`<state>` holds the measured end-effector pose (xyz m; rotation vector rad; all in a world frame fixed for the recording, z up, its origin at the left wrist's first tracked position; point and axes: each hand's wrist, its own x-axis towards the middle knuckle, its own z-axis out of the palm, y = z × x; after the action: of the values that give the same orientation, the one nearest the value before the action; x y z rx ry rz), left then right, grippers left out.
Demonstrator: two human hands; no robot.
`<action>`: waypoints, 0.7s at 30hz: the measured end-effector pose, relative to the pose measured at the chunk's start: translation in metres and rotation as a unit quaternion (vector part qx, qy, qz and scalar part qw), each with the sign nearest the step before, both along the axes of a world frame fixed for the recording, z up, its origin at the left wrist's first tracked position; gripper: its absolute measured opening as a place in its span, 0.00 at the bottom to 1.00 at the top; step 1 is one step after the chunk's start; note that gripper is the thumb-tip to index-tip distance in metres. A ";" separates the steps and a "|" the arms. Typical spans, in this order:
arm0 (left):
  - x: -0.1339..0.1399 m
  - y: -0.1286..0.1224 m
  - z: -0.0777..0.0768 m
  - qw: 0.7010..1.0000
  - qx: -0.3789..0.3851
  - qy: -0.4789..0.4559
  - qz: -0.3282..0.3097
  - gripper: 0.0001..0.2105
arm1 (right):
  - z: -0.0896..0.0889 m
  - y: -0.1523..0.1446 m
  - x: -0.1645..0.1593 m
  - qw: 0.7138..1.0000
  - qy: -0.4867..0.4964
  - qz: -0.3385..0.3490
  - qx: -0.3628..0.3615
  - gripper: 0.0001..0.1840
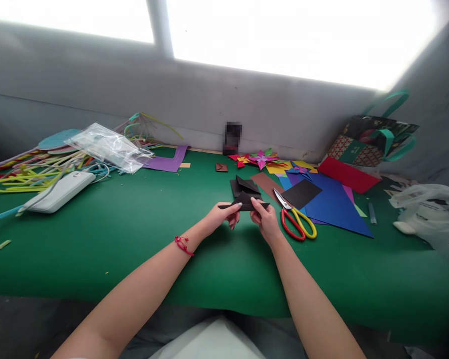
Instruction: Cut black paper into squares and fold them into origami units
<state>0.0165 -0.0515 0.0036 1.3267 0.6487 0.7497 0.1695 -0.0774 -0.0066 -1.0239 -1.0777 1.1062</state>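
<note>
left hand and right hand, both pinching tight on the folded black paper, right over the green tabletop! scissors at its three o'clock, grey wall at twelve, a glaring white panel higher up.

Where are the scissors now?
In the head view, the scissors lie right of centre on the green table, between the right hand and the blue sheet.
</note>
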 end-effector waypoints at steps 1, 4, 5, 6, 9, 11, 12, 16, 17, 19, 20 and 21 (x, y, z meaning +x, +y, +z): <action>0.000 0.000 0.000 1.000 -0.001 0.000 0.002 0.21 | 0.000 0.000 0.000 1.000 -0.001 0.000 0.000 0.20; 0.001 0.001 0.000 1.000 -0.004 -0.012 0.011 0.22 | -0.002 0.001 0.000 1.000 -0.001 0.002 0.002 0.20; 0.001 0.002 0.000 1.000 -0.004 -0.018 0.014 0.23 | -0.002 0.001 0.000 1.000 0.000 0.003 0.004 0.20; 0.001 0.002 -0.001 1.000 -0.005 -0.025 0.017 0.23 | -0.002 0.002 -0.001 1.000 0.003 0.006 0.006 0.20; 0.000 0.005 -0.004 0.999 -0.008 -0.045 0.016 0.23 | -0.002 0.002 -0.001 1.000 0.013 0.017 0.005 0.19; 0.000 0.005 -0.005 0.998 -0.014 -0.054 0.015 0.21 | 0.000 0.001 -0.002 1.000 0.018 0.026 -0.004 0.19; 0.000 0.005 -0.005 0.998 -0.017 -0.057 0.016 0.21 | 0.001 0.000 -0.002 0.999 0.019 0.031 -0.009 0.19; -0.002 0.005 -0.002 0.998 -0.015 -0.056 0.025 0.20 | 0.004 -0.004 -0.003 0.997 0.026 0.070 -0.024 0.19; -0.002 0.005 -0.001 0.998 -0.009 -0.054 0.028 0.20 | 0.004 -0.004 -0.003 0.996 0.029 0.081 -0.028 0.18; -0.004 0.005 0.002 0.998 0.008 -0.043 0.034 0.21 | 0.004 -0.005 -0.003 0.994 0.037 0.095 -0.035 0.17; -0.004 0.004 0.004 0.999 0.017 -0.035 0.037 0.21 | 0.004 -0.006 -0.003 0.993 0.042 0.100 -0.037 0.16; -0.005 0.004 0.005 0.998 0.025 -0.026 0.041 0.22 | 0.004 -0.006 -0.003 0.993 0.046 0.102 -0.039 0.16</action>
<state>0.0114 -0.0473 0.0083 1.3279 0.6498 0.8702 0.1663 -0.0831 -0.0027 -0.9287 -1.0903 1.3566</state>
